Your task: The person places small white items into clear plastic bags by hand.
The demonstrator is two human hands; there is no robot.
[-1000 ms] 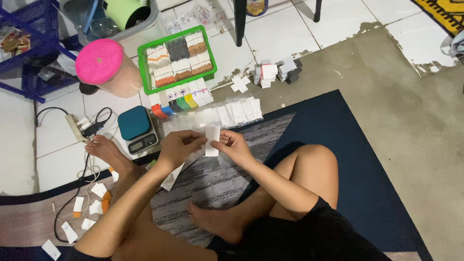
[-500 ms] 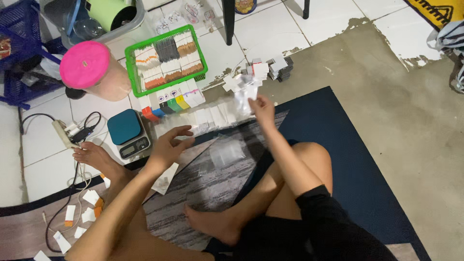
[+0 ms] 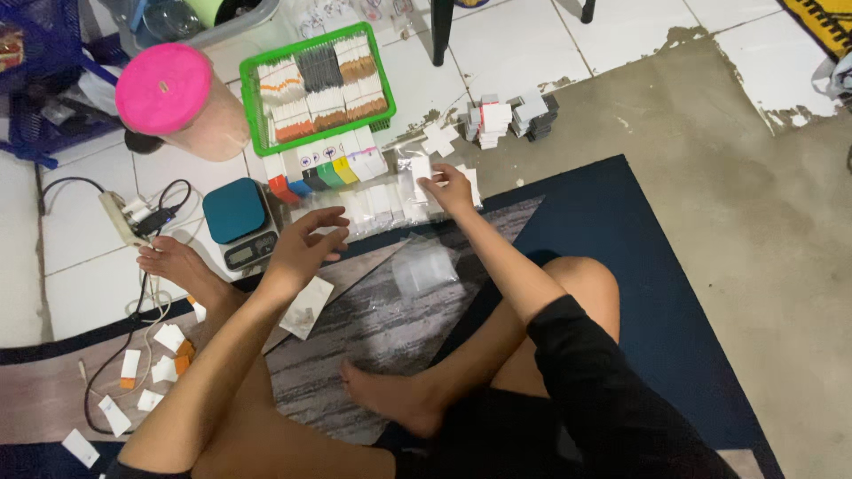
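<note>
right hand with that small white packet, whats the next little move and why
Probably lower the small white packet onto the row of clear bagged packets just beneath it. The right hand pinches it right above that row, while the left hand hovers open and empty beside the blue scale.

The right hand (image 3: 451, 188) pinches a small clear packet (image 3: 420, 168) at the row of clear packets (image 3: 377, 206) on the floor. The left hand (image 3: 306, 244) hovers with fingers spread, just right of the teal scale (image 3: 234, 217). Beyond both sits a green tray (image 3: 386, 93).
</note>
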